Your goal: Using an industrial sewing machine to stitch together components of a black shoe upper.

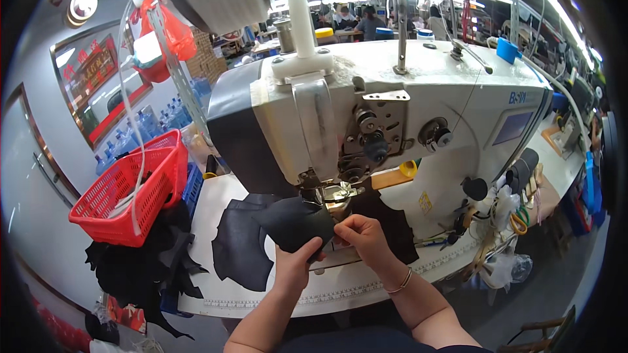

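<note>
With my left hand (297,263) I am gripping a black leather-like panel (297,222), thumb on top, fingers mostly hidden beneath. I am keeping it raised above the middle of the desk (212,191), just in front of the presser foot (337,204) of a white industrial sewing machine (445,98). My right hand (366,235) is pinching thumb and forefinger together at the panel's right edge; I cannot tell whether that edge is caught between them. A bracelet (404,284) is circling my right wrist. Flat black cut pieces (239,252) are lying toward the desk's left edge, and another dark piece (396,229) is lying right of the presser foot. A ruler strip (248,302) is running along the near edge.
</note>
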`<state>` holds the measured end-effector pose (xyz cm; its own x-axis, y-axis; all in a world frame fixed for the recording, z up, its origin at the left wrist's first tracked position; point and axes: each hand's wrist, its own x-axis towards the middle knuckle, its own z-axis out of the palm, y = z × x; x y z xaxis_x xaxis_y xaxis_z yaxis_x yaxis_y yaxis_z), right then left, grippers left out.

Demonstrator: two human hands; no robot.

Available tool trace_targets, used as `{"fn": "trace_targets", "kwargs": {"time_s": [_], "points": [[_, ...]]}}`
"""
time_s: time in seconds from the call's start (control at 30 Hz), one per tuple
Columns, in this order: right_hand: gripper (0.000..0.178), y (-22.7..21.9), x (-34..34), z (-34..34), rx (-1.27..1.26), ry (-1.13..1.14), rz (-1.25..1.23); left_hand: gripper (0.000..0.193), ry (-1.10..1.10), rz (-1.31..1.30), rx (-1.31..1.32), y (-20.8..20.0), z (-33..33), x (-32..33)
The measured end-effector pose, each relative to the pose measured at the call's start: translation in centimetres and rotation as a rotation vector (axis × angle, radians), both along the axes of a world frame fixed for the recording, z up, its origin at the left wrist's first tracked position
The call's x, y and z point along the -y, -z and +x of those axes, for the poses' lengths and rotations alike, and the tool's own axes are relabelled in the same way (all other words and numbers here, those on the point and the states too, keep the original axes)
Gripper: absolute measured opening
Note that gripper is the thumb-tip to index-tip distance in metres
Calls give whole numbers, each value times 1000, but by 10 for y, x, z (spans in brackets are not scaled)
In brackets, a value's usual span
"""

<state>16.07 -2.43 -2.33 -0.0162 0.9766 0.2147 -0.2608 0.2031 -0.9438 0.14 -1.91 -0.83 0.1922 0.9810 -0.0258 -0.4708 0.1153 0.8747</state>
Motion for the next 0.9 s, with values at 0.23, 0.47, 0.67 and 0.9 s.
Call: {"fn": "trace_targets", "kwargs": {"time_s": [0.23,0.47,0.67,0.9], "points": [[13,-5,-6,-30,-90,197,8,26,178,-137,19,-12,-20,-35],[15,-12,-8,-36,-150,271,-45,24,200,-162,5,-16,-21,-47],[14,-8,-5,-32,-219,223,-117,19,241,-200,-50,-26,-26,-76],[11,17,6,-17,-296,183,-278,12,274,-226,-123,-32,-27,-94]]}}
